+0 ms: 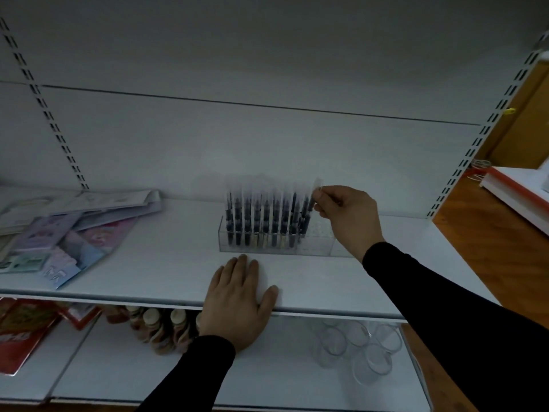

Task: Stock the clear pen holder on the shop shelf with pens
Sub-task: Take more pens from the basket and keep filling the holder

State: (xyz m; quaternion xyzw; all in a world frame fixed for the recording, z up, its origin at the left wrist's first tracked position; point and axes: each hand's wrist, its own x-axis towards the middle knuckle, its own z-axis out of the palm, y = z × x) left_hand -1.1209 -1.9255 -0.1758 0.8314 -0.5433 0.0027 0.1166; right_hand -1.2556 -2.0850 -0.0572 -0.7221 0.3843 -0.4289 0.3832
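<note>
A clear pen holder (319, 248) stands on the white shelf (166, 272) near its middle. Several dark pens (261, 218) in clear sleeves stand upright in its left and middle part; the right end shows no pens. My right hand (346, 215) pinches the top of one sleeved pen (309, 209) at the right end of the row, its lower tip down in the holder. My left hand (240, 301) lies flat on the shelf's front edge, fingers straight, just in front of the holder.
A loose pile of stationery packets (59, 233) covers the shelf's left part. On the shelf below sit red packets (23, 331), small bottles (160, 328) and clear cups (359, 346). A wooden counter (490, 242) with a white and red box (520, 191) is at right.
</note>
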